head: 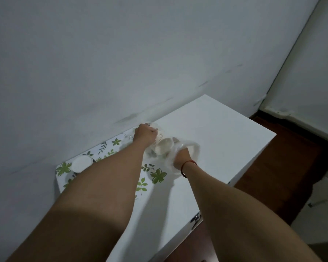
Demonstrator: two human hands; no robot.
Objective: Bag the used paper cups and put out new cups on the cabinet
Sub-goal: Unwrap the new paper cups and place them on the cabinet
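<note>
A clear plastic bag (192, 149) lies on the white cabinet top (216, 129) with white paper cups (164, 145) inside it. My left hand (145, 134) grips the bag's far edge near the wall. At the bag's near edge my right hand (181, 156), a red string round its wrist, pinches the plastic. One more white paper cup (81, 163) stands on the leaf-patterned tray (157, 175) at the left, partly hidden behind my left forearm.
The cabinet stands against a white wall (121, 63). Its right and front edges drop to a dark wooden floor (282, 167). A metal latch (196, 218) sits on the cabinet's front edge. White panels (311, 91) stand at the far right.
</note>
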